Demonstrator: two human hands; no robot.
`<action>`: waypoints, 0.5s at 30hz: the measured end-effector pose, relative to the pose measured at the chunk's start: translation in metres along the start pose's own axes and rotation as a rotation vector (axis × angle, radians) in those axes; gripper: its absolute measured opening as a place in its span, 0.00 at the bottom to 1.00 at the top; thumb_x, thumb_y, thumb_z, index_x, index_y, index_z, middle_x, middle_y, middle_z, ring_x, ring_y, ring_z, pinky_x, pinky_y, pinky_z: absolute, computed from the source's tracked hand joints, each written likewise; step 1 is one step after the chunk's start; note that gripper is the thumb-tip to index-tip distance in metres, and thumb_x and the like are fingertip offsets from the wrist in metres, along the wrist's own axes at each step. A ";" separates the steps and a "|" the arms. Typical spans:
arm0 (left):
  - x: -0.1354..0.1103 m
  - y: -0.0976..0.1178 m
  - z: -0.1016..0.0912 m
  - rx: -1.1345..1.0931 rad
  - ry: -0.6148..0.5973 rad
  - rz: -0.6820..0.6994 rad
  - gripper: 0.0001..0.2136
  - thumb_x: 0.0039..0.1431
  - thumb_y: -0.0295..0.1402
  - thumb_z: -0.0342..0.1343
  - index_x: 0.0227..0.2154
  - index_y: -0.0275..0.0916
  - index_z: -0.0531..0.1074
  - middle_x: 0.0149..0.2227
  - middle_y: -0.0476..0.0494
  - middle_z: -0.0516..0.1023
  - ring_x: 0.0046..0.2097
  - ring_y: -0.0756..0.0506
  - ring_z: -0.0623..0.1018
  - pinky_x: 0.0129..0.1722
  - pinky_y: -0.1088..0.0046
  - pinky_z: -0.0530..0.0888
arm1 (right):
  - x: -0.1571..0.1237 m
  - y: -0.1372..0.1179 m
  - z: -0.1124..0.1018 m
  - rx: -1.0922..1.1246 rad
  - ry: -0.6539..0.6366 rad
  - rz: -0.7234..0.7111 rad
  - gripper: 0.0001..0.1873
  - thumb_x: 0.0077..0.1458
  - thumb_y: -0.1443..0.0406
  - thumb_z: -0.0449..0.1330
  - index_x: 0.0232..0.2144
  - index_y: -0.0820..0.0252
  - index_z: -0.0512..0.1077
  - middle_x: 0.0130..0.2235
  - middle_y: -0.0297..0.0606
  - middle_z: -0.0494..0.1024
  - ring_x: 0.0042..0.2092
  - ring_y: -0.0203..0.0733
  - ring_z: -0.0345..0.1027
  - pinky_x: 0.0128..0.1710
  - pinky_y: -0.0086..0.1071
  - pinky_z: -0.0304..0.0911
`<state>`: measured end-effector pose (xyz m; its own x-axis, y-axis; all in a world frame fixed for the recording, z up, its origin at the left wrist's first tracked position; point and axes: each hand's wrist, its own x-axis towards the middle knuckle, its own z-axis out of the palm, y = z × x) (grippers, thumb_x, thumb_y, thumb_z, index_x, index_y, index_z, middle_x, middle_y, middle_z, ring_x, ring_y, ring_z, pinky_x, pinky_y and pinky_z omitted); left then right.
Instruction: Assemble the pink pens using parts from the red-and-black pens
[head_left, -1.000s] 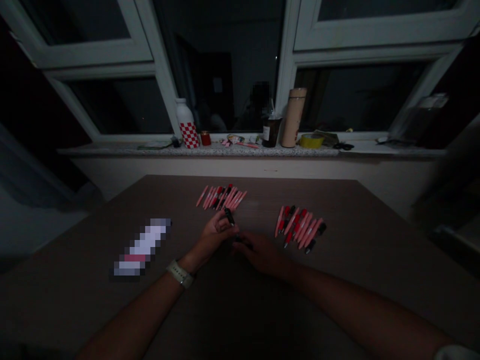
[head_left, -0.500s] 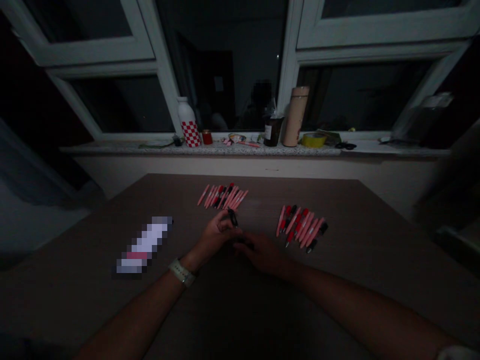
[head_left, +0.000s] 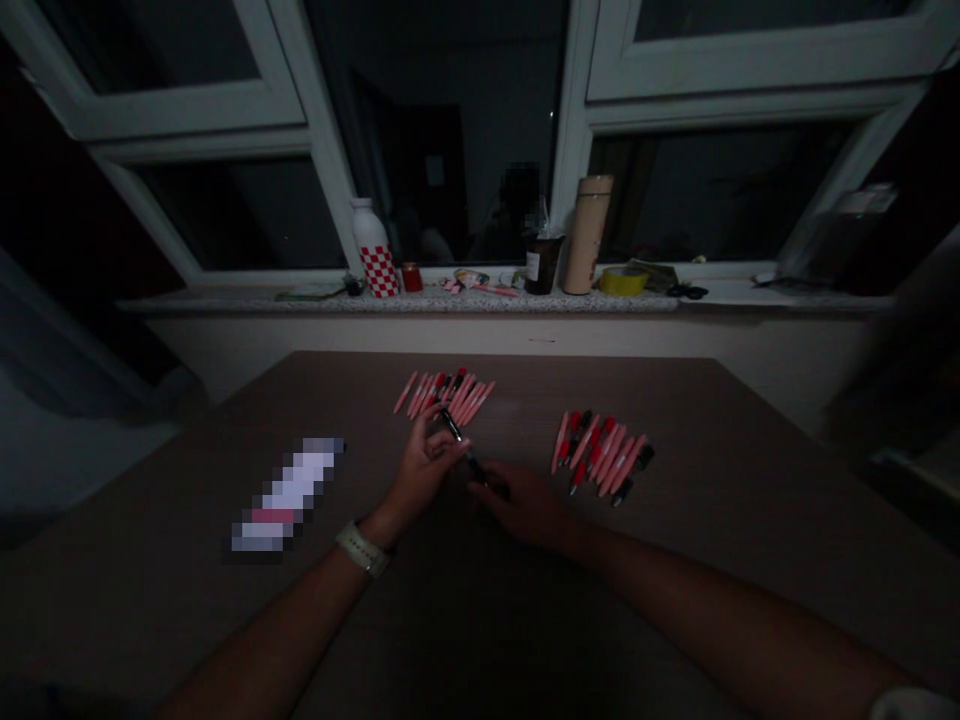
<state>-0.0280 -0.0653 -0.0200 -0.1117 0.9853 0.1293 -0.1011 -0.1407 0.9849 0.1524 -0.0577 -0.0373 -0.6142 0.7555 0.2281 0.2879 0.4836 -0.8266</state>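
Observation:
My left hand pinches the upper part of a slim black pen that slants down to the right. My right hand holds its lower end, and the fingers hide the tip. Just beyond my left fingers lies a bunch of pink pens with red and black parts. A second bunch lies to the right of my right hand, out of touch. A pixelated object lies on the table left of my left hand; its kind cannot be made out.
The hands work over a brown table below a stone window sill. On the sill stand a checkered white bottle, a dark jar, a tan tumbler and a roll of yellow tape.
My left fingers have opened out along the black pen, and more of its length now shows between my hands. The two bunches of pens have not moved.

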 end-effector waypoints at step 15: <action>0.001 0.003 0.001 0.024 0.044 0.009 0.44 0.45 0.38 0.70 0.62 0.41 0.53 0.27 0.55 0.75 0.30 0.51 0.76 0.33 0.77 0.69 | -0.001 -0.004 -0.001 0.024 0.002 0.019 0.13 0.64 0.60 0.54 0.45 0.58 0.74 0.37 0.36 0.84 0.38 0.43 0.77 0.39 0.33 0.65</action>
<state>-0.0277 -0.0645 -0.0170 -0.1561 0.9788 0.1330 -0.0762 -0.1462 0.9863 0.1522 -0.0595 -0.0340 -0.6076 0.7651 0.2133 0.2813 0.4584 -0.8430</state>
